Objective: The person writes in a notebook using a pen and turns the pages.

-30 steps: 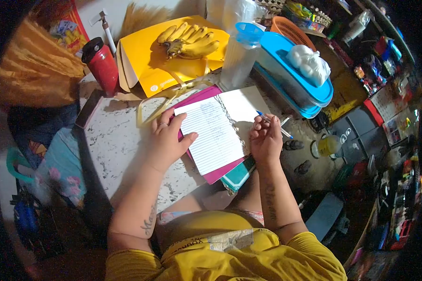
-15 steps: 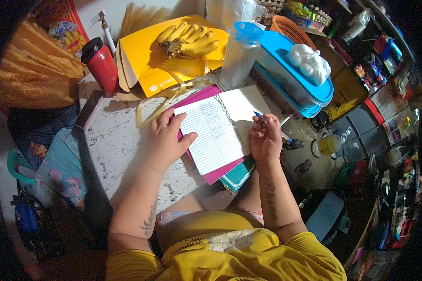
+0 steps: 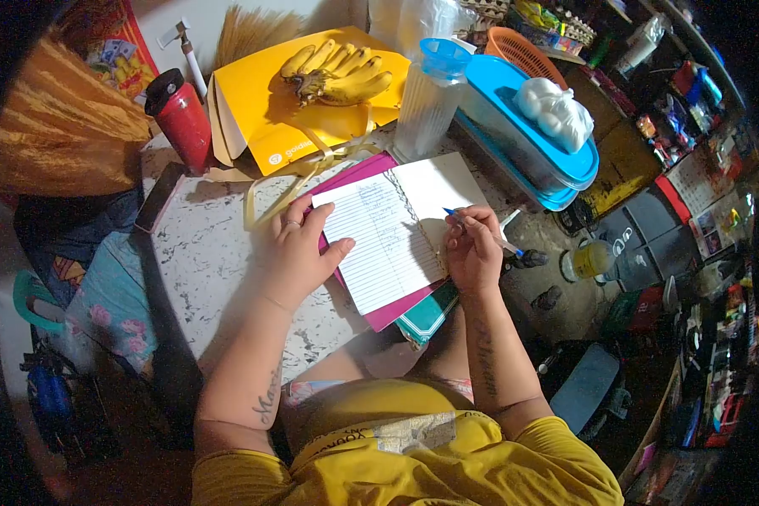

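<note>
A spiral notebook (image 3: pixel 371 253) lies open on the table, its lined left page bearing columns of handwriting and its right page mostly blank. My left hand (image 3: pixel 299 244) rests along the left edge of that page, thumb and fingers spread over it. In my right hand (image 3: pixel 474 244) is a pen (image 3: pixel 511 247), pinched above the lower right page. The pen's blue tip points up and left, apart from the paper as far as I can see. Beneath the notebook sit a magenta folder or cover (image 3: pixel 396 310) and a green book (image 3: pixel 430 315).
Bananas (image 3: pixel 337 76) lie on a yellow box (image 3: pixel 244 93) at the back. A red tumbler (image 3: pixel 181 122), a phone (image 3: pixel 159 198), a clear pitcher (image 3: pixel 430 105) and a blue-lidded container (image 3: pixel 497 93) with a white plastic bag (image 3: pixel 555 114) surround the notebook. Gold ribbon (image 3: pixel 253 202) trails nearby.
My right hand has turned and shifted slightly left, and the pen's tip has moved left and a little down. My left hand and the notebook stay almost where they were.
</note>
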A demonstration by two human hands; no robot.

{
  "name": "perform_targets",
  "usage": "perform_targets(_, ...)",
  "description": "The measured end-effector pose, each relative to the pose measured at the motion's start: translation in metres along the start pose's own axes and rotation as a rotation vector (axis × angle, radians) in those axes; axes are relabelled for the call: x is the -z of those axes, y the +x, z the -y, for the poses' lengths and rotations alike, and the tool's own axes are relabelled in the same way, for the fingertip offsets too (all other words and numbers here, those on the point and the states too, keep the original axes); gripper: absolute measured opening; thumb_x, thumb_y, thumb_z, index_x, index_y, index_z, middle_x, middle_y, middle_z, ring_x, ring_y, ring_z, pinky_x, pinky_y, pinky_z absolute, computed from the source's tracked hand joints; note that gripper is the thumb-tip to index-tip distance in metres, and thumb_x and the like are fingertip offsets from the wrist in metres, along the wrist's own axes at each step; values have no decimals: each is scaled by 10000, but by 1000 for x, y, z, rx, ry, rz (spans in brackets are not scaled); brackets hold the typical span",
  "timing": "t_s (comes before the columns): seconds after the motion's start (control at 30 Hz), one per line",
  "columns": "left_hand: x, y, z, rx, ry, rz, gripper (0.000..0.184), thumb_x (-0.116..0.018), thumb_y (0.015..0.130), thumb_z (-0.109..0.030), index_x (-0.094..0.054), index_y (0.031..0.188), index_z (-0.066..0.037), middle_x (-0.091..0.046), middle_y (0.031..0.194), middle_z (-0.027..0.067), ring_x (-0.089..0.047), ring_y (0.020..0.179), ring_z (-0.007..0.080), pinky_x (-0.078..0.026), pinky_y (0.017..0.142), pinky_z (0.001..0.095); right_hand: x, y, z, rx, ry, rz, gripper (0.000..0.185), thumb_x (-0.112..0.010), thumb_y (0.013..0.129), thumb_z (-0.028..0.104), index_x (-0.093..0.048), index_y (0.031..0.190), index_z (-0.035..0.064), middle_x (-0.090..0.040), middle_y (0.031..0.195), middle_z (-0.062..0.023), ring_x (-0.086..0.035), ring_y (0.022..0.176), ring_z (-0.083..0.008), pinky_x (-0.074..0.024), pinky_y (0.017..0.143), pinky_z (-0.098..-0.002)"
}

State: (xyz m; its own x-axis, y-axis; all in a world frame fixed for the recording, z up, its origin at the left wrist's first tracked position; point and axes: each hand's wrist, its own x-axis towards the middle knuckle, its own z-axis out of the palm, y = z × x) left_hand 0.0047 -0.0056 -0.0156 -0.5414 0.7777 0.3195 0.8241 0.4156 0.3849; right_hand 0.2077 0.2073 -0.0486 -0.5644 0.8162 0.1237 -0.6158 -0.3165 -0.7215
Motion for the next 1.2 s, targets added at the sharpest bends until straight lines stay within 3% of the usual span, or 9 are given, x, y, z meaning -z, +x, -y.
perform_targets(0.17,3,0,0,28,-55,37,681,-832,808,-406,-617,1395,-135,-481,1498,191,-426,1360,434,-335,1173,514,-9,-4,2,-10,-107,-26,76,-618,977,96,-584,992,30,-617,849,-83,-528,704,-129,-450,620,-254)
perform_targets(0.47,8,-2,-4,59,-104,81,834,-868,731,-503,-597,1416,-111,-418,1566,205,-379,1410,450,-312,1191,532,-5,6,10,-18,74,-32,102,-668,972,190,-618,966,102,-604,769,-38,-501,642,-124,-382,536,-268)
perform_targets(0.53,11,-2,-5,76,-127,103,851,-865,730,-519,-592,1421,-104,-418,1564,216,-382,1412,451,-308,1192,540,-12,9,19,-155,302,-261,113,-675,973,224,-625,967,123,-606,752,-30,-506,638,-120,-382,533,-265)
perform_targets(0.6,11,-2,-6,69,-129,95,852,-863,731,-525,-592,1421,-103,-418,1563,220,-382,1414,450,-307,1193,540,-18,7,23,-149,265,-293,103,-672,978,210,-637,954,117,-620,771,-25,-512,646,-113,-386,534,-259)
perform_targets(0.7,9,-3,-3,49,-125,77,853,-862,731,-528,-591,1421,-105,-420,1561,223,-383,1415,450,-308,1193,538,-40,1,31,-64,-237,-105,60,-713,936,90,-670,900,71,-660,796,-23,-521,660,-85,-401,558,-244)
perform_targets(0.73,7,-3,-1,35,-119,66,852,-863,730,-526,-591,1421,-108,-424,1560,223,-384,1414,451,-308,1192,536,-39,1,29,-66,-239,-104,60,-713,936,90,-670,900,71,-660,796,-23,-521,660,-85,-401,558,-244)
perform_targets(0.8,3,-2,0,34,-110,58,855,-863,728,-530,-591,1421,-111,-428,1559,220,-387,1412,453,-308,1192,535,-32,1,21,-13,-778,88,77,-754,903,56,-681,888,40,-696,810,-41,-570,694,-75,-431,613,-233)
perform_targets(0.87,1,-2,1,32,-99,49,857,-863,725,-534,-592,1422,-115,-432,1559,218,-389,1411,454,-309,1192,534,-28,0,5,90,-1001,268,116,-765,924,91,-705,871,7,-704,791,-22,-615,709,-85,-466,635,-230)
perform_targets(1.2,2,-3,-2,27,-79,42,848,-873,725,-519,-594,1422,-125,-441,1553,214,-382,1418,449,-309,1193,532,-21,-9,-17,39,-1024,297,225,-764,946,141,-658,793,14,-611,693,27,-507,654,-67,-391,570,-266)
